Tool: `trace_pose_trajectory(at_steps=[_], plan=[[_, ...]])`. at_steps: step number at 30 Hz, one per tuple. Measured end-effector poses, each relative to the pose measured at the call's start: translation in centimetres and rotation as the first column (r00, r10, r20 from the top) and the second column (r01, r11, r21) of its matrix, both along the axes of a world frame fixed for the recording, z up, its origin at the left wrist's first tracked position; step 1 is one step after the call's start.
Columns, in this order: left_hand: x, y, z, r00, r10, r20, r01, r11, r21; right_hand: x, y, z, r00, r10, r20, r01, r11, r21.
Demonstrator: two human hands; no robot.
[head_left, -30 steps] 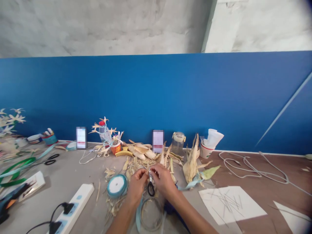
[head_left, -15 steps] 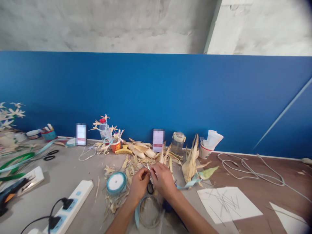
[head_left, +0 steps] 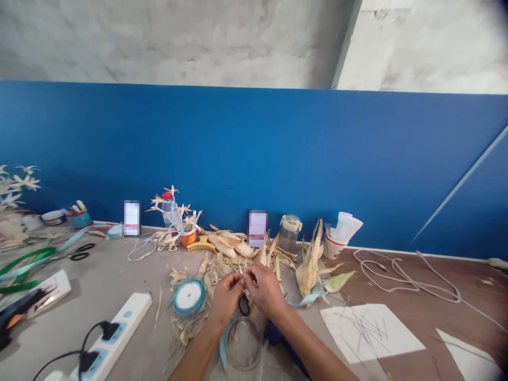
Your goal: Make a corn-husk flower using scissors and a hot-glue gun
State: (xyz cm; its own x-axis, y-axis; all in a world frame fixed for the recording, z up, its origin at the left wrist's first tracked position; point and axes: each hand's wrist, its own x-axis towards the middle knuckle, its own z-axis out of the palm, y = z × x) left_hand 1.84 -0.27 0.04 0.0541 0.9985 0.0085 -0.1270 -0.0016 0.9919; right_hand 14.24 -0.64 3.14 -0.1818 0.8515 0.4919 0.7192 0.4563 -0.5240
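My left hand (head_left: 229, 294) and my right hand (head_left: 263, 286) meet over the middle of the table, fingertips pinched close together. Both are closed on something small and pale that my fingers mostly hide; I cannot make out its kind. Black scissor handles (head_left: 244, 305) show just below the fingertips. Under and around my hands lie scraps of dried corn husk (head_left: 214, 267). A spool of blue ribbon (head_left: 189, 297) rests left of my left hand. Nearer to me, between my forearms, is a coil of thin wire (head_left: 245, 344).
A white power strip (head_left: 119, 330) lies at the left, with a glue gun (head_left: 19, 312) beyond it. Paper with thin wire pieces (head_left: 371, 333) lies right. Along the back stand a husk-flower cup (head_left: 188, 238), a phone (head_left: 257, 228), a jar (head_left: 290, 233) and a paper cup (head_left: 335, 246).
My hands stay almost in place, fingertips still together. The right fingers have shifted slightly, and the pale tip above them shows a little less.
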Motion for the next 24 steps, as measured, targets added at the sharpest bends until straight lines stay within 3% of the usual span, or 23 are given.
trace_pose_trajectory(at_steps=[7, 14, 16, 20, 24], plan=[[-0.2, 0.0, 0.0, 0.998, -0.031, -0.056, 0.033, 0.999, 0.032, 0.0, -0.2, 0.3, 0.994, 0.034, -0.107, -0.042, 0.996, -0.075], [-0.5, 0.2, -0.1, 0.998, 0.059, -0.038, -0.059, 0.998, 0.004, 1.3, -1.3, 0.6, 0.934, -0.079, -0.348, 0.004, 0.978, -0.211], [-0.6, 0.4, -0.2, 0.996, 0.082, -0.029, -0.082, 0.997, -0.012, 2.4, -2.1, 0.4, 0.949, -0.089, -0.302, 0.006, 0.965, -0.263], [-0.6, 0.5, -0.3, 0.993, 0.115, 0.023, -0.114, 0.993, -0.033, 4.8, -4.5, -0.1, 0.992, -0.12, -0.04, 0.094, 0.911, -0.4], [-0.5, 0.4, 0.1, 0.986, 0.158, 0.062, -0.155, 0.987, -0.052, 6.0, -6.9, -0.2, 0.955, -0.126, 0.27, 0.254, 0.818, -0.516]])
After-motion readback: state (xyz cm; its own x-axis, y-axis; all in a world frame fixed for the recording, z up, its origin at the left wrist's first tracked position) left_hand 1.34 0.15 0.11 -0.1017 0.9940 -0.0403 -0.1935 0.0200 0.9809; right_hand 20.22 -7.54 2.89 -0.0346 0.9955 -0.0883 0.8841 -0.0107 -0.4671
